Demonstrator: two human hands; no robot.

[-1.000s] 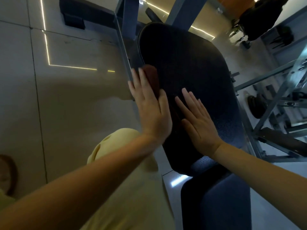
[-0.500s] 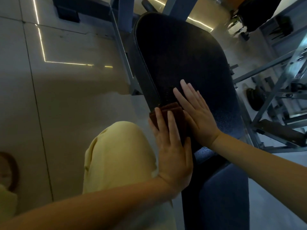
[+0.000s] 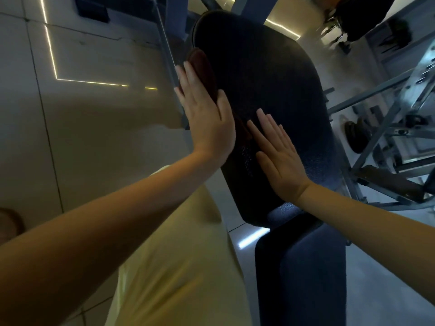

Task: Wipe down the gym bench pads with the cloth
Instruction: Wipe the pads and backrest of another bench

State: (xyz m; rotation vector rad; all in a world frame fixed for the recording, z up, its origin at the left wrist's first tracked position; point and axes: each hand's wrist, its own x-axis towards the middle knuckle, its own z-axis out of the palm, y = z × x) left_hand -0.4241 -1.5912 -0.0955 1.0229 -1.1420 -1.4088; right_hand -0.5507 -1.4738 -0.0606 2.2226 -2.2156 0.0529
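Observation:
The black back pad (image 3: 270,95) of the gym bench slopes away from me, with the seat pad (image 3: 303,274) below it. A dark red-brown cloth (image 3: 203,69) lies against the pad's left edge. My left hand (image 3: 207,118) presses flat on the cloth with straight fingers, and the cloth shows above my fingertips and beside my palm. My right hand (image 3: 280,156) rests flat on the lower middle of the back pad, fingers straight, holding nothing.
A grey metal rack frame (image 3: 386,128) with weight plates (image 3: 355,137) stands to the right. The bench's blue upright (image 3: 174,24) rises behind the pad. My yellow-clad knee (image 3: 179,255) is beside the seat. Pale floor tiles spread to the left.
My left hand has slid the cloth up along the pad's left edge from low near the seat. My right hand has stayed flat on the pad.

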